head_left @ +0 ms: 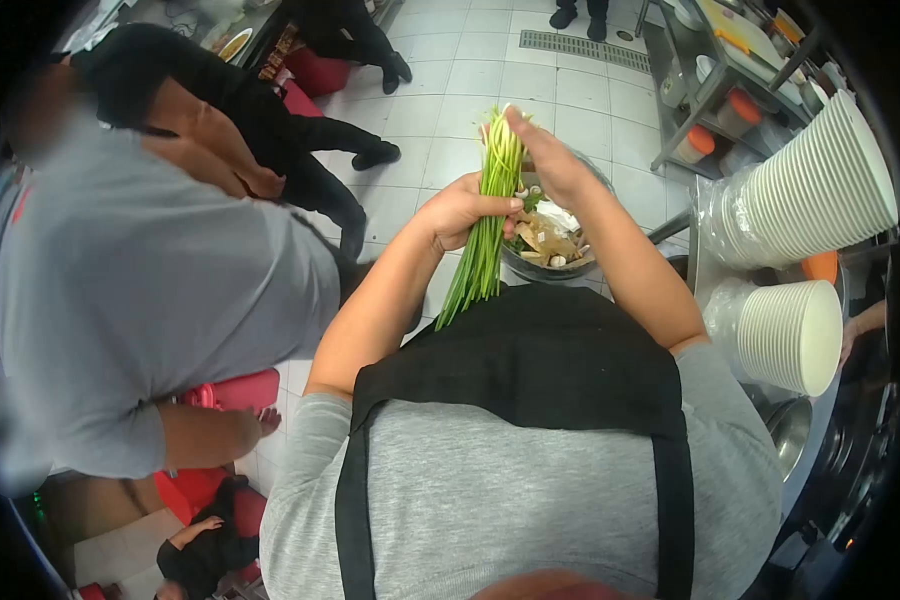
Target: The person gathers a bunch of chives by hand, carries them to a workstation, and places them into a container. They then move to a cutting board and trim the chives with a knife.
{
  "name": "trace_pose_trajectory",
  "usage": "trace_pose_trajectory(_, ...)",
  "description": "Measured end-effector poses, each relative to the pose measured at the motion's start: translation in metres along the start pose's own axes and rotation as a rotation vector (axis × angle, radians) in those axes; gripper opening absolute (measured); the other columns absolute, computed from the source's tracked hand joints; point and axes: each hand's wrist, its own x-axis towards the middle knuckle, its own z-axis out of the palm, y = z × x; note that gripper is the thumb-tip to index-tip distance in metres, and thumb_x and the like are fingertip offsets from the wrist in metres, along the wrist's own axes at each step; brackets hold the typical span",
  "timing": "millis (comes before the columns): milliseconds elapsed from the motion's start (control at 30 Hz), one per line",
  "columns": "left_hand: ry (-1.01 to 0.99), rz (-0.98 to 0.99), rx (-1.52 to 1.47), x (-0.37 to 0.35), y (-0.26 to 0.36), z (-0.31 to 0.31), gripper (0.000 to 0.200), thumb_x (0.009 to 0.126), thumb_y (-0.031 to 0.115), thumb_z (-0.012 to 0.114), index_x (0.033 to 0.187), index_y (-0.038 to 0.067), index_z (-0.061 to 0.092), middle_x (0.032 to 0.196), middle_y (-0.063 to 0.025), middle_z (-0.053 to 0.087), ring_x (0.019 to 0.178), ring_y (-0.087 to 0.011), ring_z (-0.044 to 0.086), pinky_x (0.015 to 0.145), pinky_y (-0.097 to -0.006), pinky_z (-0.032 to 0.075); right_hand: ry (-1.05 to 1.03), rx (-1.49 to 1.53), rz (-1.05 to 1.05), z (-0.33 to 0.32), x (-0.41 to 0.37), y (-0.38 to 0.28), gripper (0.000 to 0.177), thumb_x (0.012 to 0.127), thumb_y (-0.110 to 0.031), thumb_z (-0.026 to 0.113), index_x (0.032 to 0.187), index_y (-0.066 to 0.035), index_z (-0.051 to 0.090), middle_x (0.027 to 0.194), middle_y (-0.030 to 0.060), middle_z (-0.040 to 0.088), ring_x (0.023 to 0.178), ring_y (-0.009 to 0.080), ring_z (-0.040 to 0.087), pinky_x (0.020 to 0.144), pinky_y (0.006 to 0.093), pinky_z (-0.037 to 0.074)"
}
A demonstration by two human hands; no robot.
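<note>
A long bunch of green chives (pixel 485 235) stands tilted in front of my apron, pale ends up and dark green tips down against the black cloth. My left hand (pixel 457 213) is wrapped round its middle, thumb across the front. At the pale upper end, my right hand (pixel 550 160) is held with fingers stretched out, its fingertips touching or very close to the stalk ends. Beneath both hands, partly hidden by them, is a waste bin (pixel 545 272) with food scraps and pale wrapping inside.
A person in a grey shirt (pixel 170 290) stands close on my left, with others in dark clothes beyond. On my right, stacks of white tubs (pixel 810 190) stand on a counter beside a metal bowl (pixel 790 437). A metal shelf (pixel 710 90) and floor drain (pixel 585 50) lie ahead.
</note>
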Motion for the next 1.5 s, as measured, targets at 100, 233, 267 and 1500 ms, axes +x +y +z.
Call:
trace_pose_trajectory(100,0.035,0.038,-0.053,0.002,0.005,-0.004,0.025,0.081,0.007,0.067,0.102,0.001,0.054,0.078,-0.0044,0.056,0.068,-0.0148,0.057,0.064,-0.03,0.05,0.189,-0.162,-0.132,-0.017,0.008,0.008,0.071,0.081,-0.062,0.055,0.12,-0.004,0.049,0.123,0.0137,0.05,0.106,0.019,0.051,0.097,0.0369,0.036)
trace_pose_trajectory(233,0.056,0.07,-0.065,0.003,0.012,-0.014,0.024,0.081,0.007,0.067,0.1,0.001,0.054,0.08,-0.0047,0.057,0.069,-0.0152,0.058,0.065,-0.031,0.051,0.57,-0.481,-0.416,-0.007,-0.004,0.001,0.049,0.08,-0.035,0.07,0.114,-0.003,0.056,0.113,0.0132,0.058,0.098,0.0149,0.056,0.083,0.029,0.046)
trace_pose_trajectory(267,0.077,0.071,-0.059,0.003,0.014,-0.019,0.025,0.08,0.006,0.067,0.101,0.0,0.054,0.081,-0.0052,0.057,0.07,-0.0153,0.058,0.066,-0.0311,0.051,0.452,-0.425,-0.395,-0.004,-0.005,0.001,0.041,0.079,-0.028,0.07,0.109,-0.002,0.058,0.105,0.0116,0.061,0.091,0.0133,0.058,0.077,0.0268,0.046)
trace_pose_trajectory(1500,-0.098,-0.027,0.017,-0.046,0.118,-0.227,0.04,0.073,-0.004,0.049,0.114,-0.004,0.047,0.094,-0.0128,0.058,0.078,-0.0215,0.062,0.082,-0.0403,0.054,0.471,-0.594,-0.318,0.171,0.144,0.035,0.028,0.073,-0.008,0.075,0.095,0.002,0.063,0.078,0.0092,0.065,0.069,0.0126,0.063,0.063,0.0261,0.052)
